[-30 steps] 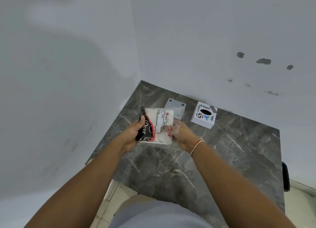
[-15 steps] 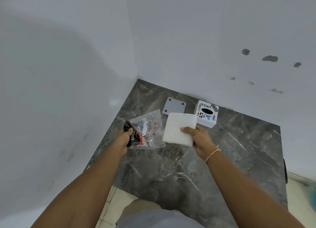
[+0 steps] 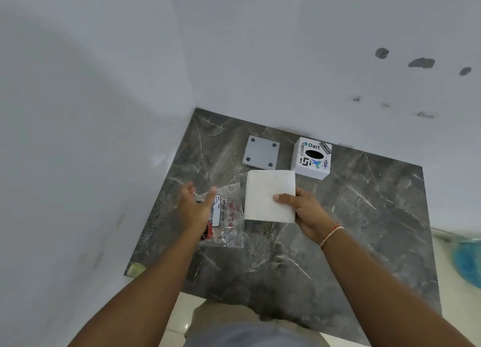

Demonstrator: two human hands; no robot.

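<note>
The tissue stack (image 3: 269,194) looks light and soft, likely floppy at its free corners. A hold spanning one side, thumb above and fingers below, should suit it, while a hard squeeze would crumple it. The right hand (image 3: 308,213) pinches its right side, thumb on top, over the middle of the tabletop (image 3: 338,242). It is nearly square, and its slightly longer side runs toward the far edge, where the box (image 3: 311,157) stands. The left hand (image 3: 195,208) hovers spread over the wrapper (image 3: 229,224) by the left edge.
</note>
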